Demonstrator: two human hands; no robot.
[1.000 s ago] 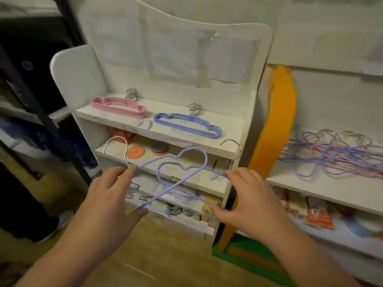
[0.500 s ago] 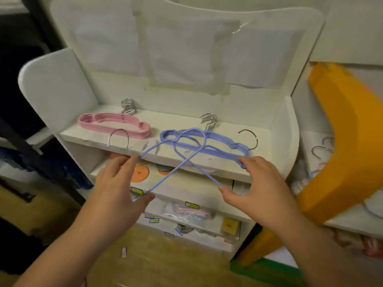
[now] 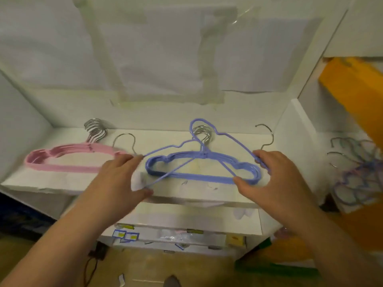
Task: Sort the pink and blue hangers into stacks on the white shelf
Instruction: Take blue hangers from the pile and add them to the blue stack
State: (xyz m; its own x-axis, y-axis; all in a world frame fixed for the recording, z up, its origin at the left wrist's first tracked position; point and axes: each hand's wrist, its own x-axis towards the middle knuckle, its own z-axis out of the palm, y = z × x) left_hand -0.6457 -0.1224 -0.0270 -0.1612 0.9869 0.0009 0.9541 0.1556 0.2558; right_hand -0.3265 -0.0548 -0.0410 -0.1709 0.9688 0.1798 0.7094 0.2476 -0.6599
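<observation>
On the top board of the white shelf (image 3: 62, 188) lie two stacks: pink hangers (image 3: 62, 167) on the left and blue hangers (image 3: 199, 177) in the middle. My left hand (image 3: 118, 183) pinches one blue hanger (image 3: 165, 151) near its metal hook, and my right hand (image 3: 271, 179) pinches a second blue hanger (image 3: 234, 141) at its hook end. The two held hangers cross each other just above the blue stack, over its middle.
A tangled pile of blue and pink hangers (image 3: 358, 172) lies on a lower shelf at the right. An orange board (image 3: 356, 94) leans behind it. Lower shelf boards with labels and small items sit below, above a wooden floor.
Both hands have carried the two blue hangers up and forward, from below the shelf front to right over the blue stack. The view has closed in on the top shelf.
</observation>
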